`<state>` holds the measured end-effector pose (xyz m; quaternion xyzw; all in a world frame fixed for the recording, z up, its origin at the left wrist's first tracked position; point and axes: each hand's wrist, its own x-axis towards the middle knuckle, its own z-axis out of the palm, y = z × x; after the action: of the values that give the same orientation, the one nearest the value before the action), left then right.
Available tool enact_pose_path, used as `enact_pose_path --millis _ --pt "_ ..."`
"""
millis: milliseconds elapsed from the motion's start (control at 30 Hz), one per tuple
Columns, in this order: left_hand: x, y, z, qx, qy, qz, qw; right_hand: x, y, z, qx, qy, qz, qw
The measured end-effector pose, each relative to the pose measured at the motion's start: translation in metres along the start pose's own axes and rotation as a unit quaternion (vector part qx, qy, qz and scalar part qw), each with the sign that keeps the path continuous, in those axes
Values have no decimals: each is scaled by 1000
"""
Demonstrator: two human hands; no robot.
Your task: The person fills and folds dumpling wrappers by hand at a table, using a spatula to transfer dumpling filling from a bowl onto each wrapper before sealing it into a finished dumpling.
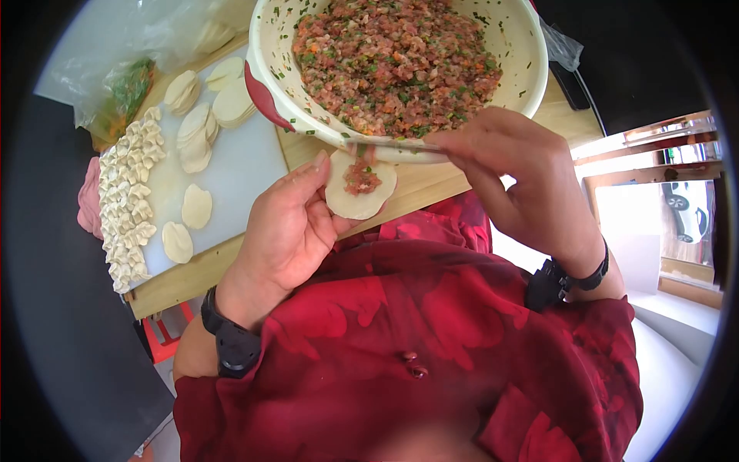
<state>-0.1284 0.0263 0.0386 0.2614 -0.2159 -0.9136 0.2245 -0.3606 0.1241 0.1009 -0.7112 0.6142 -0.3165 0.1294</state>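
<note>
On the fingers of my left hand (286, 223) lies a round dumpling wrapper (342, 202), its edge held at the thumb. A small heap of meat filling (362, 180) sits on the wrapper. My right hand (531, 173) grips a thin, flat utensil (400, 144) whose tip is over the wrapper's far edge, by the filling; blur hides its exact kind. Just beyond both hands stands a large white bowl (534, 58) of minced meat (396, 65) flecked with green and orange bits.
A white board (246, 185) on the wooden table (300, 150) carries stacked wrappers (196, 138), two loose wrappers (197, 206) and rows of folded dumplings (127, 204). A plastic bag (123, 85) with greens lies at the far left. A dark phone-like object (571, 86) is right of the bowl.
</note>
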Motion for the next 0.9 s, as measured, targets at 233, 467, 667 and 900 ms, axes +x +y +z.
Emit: enact_pose_path --millis 233,467,667,900 --pt "0 -2 4 4 11 4 1000 -1 7 -6 -86 42 -75 993" --pt "2 -6 7 20 -4 -1 1000 19 8 -14 -177 -55 -37 982" --pt "1 -6 10 9 -4 -7 1000 -3 -10 -16 -86 22 -63 994" --pt "-1 -7 12 9 23 -10 1000 -8 -3 -8 -62 41 -100 992"
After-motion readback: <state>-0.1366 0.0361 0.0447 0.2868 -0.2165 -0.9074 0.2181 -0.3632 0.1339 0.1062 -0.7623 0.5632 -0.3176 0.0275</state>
